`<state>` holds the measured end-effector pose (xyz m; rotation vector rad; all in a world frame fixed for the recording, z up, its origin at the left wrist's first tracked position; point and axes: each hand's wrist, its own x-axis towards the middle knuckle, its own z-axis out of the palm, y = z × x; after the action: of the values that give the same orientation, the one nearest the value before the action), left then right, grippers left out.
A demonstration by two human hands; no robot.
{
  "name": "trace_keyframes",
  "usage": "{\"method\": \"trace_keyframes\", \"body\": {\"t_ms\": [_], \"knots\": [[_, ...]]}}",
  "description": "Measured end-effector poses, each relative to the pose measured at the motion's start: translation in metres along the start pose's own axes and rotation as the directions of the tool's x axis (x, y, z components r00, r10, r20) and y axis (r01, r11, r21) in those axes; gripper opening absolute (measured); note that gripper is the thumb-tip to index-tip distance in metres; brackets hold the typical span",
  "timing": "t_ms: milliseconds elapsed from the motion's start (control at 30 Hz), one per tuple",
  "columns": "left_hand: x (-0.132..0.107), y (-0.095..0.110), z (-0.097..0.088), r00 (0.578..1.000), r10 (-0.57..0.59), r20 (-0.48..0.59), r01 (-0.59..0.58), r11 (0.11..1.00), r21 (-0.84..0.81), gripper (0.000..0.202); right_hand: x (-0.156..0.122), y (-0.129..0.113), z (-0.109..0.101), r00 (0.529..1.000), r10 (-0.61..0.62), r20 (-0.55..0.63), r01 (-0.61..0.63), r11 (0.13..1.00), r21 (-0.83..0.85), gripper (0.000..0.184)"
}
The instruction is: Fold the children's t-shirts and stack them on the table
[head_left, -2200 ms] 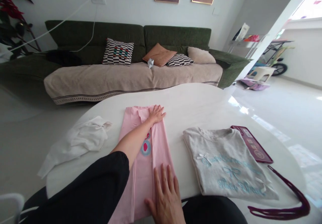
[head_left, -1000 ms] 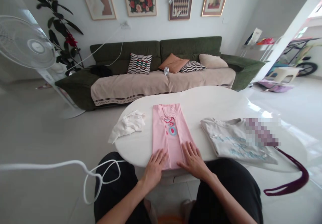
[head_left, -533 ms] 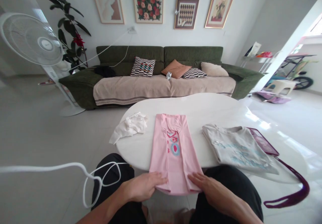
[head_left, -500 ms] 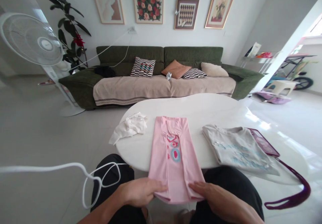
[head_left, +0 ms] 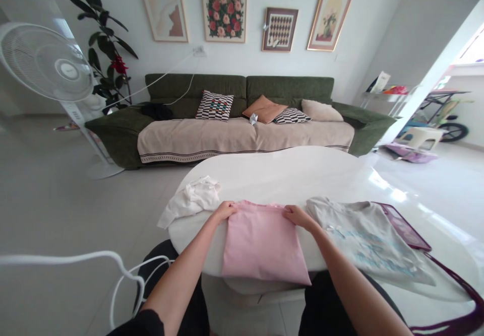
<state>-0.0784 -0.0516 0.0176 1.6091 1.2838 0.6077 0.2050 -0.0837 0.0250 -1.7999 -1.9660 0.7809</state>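
A pink shirt lies folded over at the near edge of the white table, its plain side up and its lower edge hanging slightly past the rim. At its far left corner my left hand is closed on the cloth. My right hand pinches the far right corner the same way. The shirt's printed front is hidden inside the fold. Left of it rests a crumpled white cloth. To the right, a folded grey shirt with pale blue lettering lies flat.
The white table has a rounded edge close to my knees. A purple-framed pouch with a dark purple strap sits partly under the grey shirt. A white cable loops at left. Beyond stand a green sofa and a fan.
Both hands have moved from the shirt's near edge to its far edge, carrying the near end over. The shirt is now folded in half, covering its print.
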Motion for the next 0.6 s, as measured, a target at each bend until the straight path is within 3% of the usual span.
{"method": "trace_keyframes", "body": {"t_ms": [200,433,600], "knots": [[0.017,-0.018,-0.005,0.996,0.069,-0.062,-0.061,0.990,0.128,0.024,0.006,0.024,0.014,0.997,-0.005,-0.083,-0.001,0.998,-0.069,0.019],[0.028,-0.023,0.009,0.954,0.100,-0.283,0.010,0.932,0.364,0.027,0.013,0.021,0.022,0.970,0.079,-0.229,-0.127,0.972,-0.199,0.028],[0.032,-0.015,0.002,0.962,0.127,-0.243,-0.019,0.915,0.402,0.007,0.015,0.009,0.013,0.969,0.046,-0.242,-0.095,0.976,-0.194,0.013]]}}
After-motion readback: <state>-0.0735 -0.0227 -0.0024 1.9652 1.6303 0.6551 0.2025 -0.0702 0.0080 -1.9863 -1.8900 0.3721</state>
